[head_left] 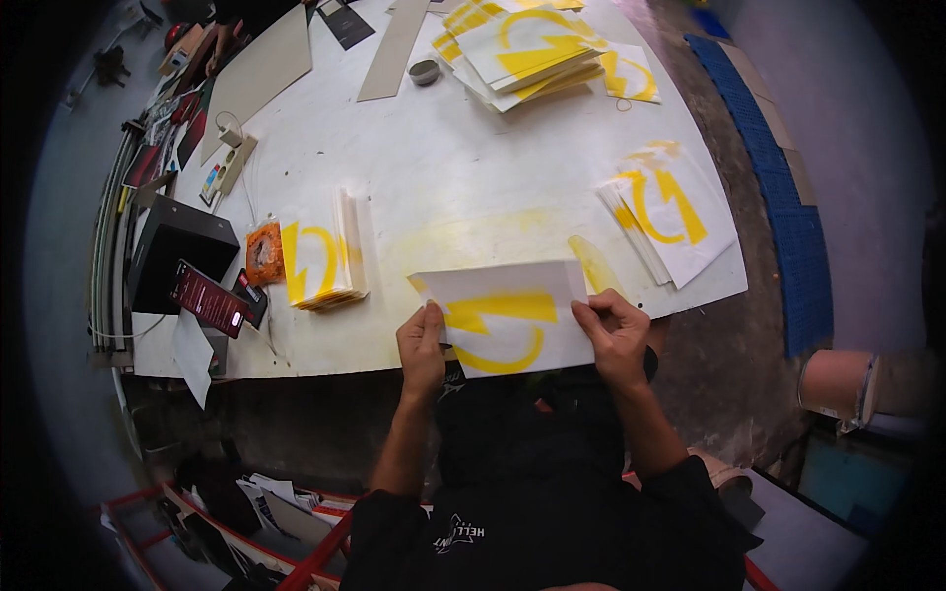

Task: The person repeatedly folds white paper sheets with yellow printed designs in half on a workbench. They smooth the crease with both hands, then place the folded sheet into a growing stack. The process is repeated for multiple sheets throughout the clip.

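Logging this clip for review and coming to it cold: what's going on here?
A person holds up a flat white piece with a yellow mark, the left hand gripping its left side and the right hand its right. It is at the near edge of a white table. Similar yellow-marked pieces lie in a left stack beside an orange packet, a right stack, and a bigger far pile.

Worktable (473,172), painted-sheet stacks (532,49) and perhaps a spool (833,384) mark a workshop.
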Demonstrator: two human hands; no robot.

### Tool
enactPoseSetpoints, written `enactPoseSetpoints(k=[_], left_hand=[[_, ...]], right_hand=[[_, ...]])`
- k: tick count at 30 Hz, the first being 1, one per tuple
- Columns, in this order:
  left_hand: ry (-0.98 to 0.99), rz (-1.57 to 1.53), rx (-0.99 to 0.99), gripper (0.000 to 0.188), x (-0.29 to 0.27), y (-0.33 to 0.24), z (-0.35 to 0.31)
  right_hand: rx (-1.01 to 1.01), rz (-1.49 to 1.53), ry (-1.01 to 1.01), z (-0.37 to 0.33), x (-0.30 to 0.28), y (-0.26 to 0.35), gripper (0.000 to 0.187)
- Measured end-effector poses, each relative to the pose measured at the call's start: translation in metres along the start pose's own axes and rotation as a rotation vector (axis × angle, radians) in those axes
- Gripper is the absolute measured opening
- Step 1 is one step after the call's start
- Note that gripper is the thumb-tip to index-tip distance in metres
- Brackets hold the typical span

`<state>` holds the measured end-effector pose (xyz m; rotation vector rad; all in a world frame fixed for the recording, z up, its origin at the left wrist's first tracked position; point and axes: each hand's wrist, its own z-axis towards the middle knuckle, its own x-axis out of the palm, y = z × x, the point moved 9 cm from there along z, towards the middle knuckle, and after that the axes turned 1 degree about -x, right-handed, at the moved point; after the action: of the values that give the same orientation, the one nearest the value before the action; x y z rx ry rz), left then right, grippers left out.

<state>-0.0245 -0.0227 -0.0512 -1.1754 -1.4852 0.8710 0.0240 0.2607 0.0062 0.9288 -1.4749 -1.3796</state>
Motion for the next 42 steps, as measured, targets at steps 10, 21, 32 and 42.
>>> enactPoseSetpoints(k=[10, 21, 32, 42], left_hand=[[0.068, -0.074, -0.162, 0.043, 0.007, 0.014, -0.004], [0.247, -0.403, -0.176, 0.037, 0.013, 0.001, -0.035], [0.423, -0.292, -0.051, 0.028, 0.005, -0.008, -0.039], [0.395, -0.678, -0.068, 0.022, 0.014, -0.005, -0.038]], right_hand=[[-0.304, -0.083, 0.141, -0.003, -0.011, 0.022, 0.011], [0.108, 0.165, 0.286, 0.004, -0.020, -0.059, 0.004], [0.140, 0.219, 0.412, 0.010, 0.003, -0.061, 0.009], [0.141, 0.222, 0.261, 0.004, 0.017, -0.062, 0.009]])
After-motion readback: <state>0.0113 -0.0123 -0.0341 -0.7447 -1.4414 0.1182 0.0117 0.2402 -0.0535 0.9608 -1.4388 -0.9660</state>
